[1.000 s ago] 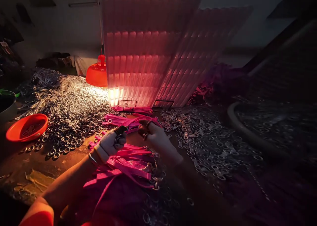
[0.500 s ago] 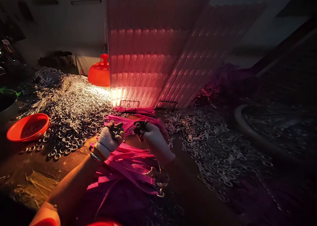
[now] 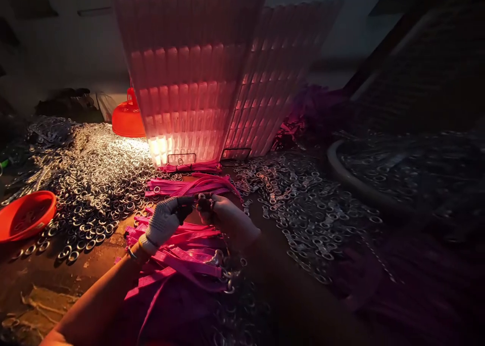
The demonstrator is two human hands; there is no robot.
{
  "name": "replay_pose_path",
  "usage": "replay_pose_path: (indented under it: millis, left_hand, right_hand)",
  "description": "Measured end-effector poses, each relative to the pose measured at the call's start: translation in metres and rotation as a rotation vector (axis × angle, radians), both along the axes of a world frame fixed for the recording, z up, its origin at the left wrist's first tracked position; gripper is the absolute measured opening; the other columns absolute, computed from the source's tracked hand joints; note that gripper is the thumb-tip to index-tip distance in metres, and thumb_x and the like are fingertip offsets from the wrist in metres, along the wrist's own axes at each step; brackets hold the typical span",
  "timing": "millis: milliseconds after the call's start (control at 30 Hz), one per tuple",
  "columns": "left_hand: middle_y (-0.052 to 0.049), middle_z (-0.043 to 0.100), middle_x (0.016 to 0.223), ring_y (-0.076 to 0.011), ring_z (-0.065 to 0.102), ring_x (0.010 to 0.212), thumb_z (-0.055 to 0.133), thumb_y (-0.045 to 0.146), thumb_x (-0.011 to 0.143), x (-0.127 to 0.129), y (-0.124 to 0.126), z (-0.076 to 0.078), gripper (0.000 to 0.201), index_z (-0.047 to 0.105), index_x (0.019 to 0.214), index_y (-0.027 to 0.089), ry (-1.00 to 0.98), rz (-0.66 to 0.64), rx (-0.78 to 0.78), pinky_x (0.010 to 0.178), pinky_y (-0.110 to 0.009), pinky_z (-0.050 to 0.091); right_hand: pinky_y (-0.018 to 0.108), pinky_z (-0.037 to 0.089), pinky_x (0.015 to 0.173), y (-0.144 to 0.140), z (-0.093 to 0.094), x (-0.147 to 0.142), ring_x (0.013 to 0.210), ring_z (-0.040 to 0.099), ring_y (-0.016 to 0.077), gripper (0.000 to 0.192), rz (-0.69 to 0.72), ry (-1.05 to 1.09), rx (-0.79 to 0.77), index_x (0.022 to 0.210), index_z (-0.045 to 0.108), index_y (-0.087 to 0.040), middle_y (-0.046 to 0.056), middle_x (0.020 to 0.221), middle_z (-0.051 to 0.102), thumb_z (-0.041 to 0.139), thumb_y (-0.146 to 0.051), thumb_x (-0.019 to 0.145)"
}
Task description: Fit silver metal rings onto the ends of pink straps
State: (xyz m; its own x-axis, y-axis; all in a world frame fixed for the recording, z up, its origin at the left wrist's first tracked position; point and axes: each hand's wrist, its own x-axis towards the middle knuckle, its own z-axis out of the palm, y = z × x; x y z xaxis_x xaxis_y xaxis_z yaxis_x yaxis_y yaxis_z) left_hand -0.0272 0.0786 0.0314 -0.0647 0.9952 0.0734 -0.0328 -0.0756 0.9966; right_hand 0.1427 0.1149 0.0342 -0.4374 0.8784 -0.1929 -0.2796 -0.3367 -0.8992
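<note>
My left hand [image 3: 163, 224], in a dotted pale work glove with dark fingertips, is closed, its fingers pointing right. What lies inside its grip is hidden. My right hand [image 3: 231, 218], gloved too, pinches a small metal ring [image 3: 202, 196] where the fingertips of both hands meet. Bright pink straps [image 3: 176, 257] lie in a loose pile beneath the hands, with metal hardware at their right ends. Just beyond the hands rests another bundle of pink straps [image 3: 189, 184].
Metal rings [image 3: 102, 179] form a large heap at left under a red lamp [image 3: 129, 118]. A red bowl [image 3: 47, 219] sits at the left edge. Translucent ribbed panels [image 3: 185, 83] stand behind. Metal clips [image 3: 314, 209] spread rightward beside a curved pale rim [image 3: 335, 156].
Both hands have come together, fingertips meeting. The left hand has turned from a cupped, palm-up pose to fingers pointing right. The view has shifted, so the surroundings sit further left.
</note>
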Motion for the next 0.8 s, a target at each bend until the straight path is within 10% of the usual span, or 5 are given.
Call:
replay_pose_path:
  millis: [133,300,433,800]
  left_hand:
    - [-0.003,0.070,0.074,-0.0118,0.058,0.066,0.077,0.021,0.075,0.007,-0.004,0.004,0.010,0.078,0.084,0.020,0.091,-0.065,0.034,0.055,-0.017,0.043]
    - [0.003,0.047,0.047,-0.0061,0.034,0.036,0.071,0.042,0.080,0.008,-0.011,0.001,0.029,0.064,0.070,0.016,-0.070,-0.356,-0.339,0.034,-0.018,0.022]
    - [0.004,0.042,0.045,-0.0049,0.029,0.032,0.068,0.047,0.077,0.013,-0.013,-0.001,0.037,0.053,0.060,0.017,-0.196,-0.567,-0.651,0.030,-0.018,0.017]
    - [0.001,0.055,0.054,-0.0061,0.044,0.042,0.069,0.023,0.074,0.028,-0.014,0.020,0.011,0.063,0.067,0.016,0.349,-0.517,-0.257,0.038,-0.016,0.027]
  right_hand:
    - [0.025,0.035,0.047,-0.019,-0.005,-0.001,0.049,0.041,0.0100,0.014,-0.009,-0.078,0.072,0.080,0.058,-0.019,-0.003,0.061,0.053,0.059,-0.029,0.071]
    - [0.038,0.048,0.085,-0.042,-0.011,0.012,0.095,0.059,0.0220,0.038,-0.144,-0.582,0.735,0.115,0.063,-0.020,0.008,0.104,0.067,0.050,-0.015,0.080]
    - [0.035,0.047,0.082,-0.049,-0.015,0.028,0.093,0.059,0.0229,0.043,-0.101,-0.820,1.035,0.114,0.065,-0.020,0.010,0.103,0.067,0.050,-0.006,0.076]
    - [0.029,0.019,0.055,-0.052,0.023,0.064,0.056,0.047,0.0125,0.014,0.198,-1.173,0.891,0.063,0.058,-0.019,0.001,0.062,0.063,0.056,-0.015,0.077]
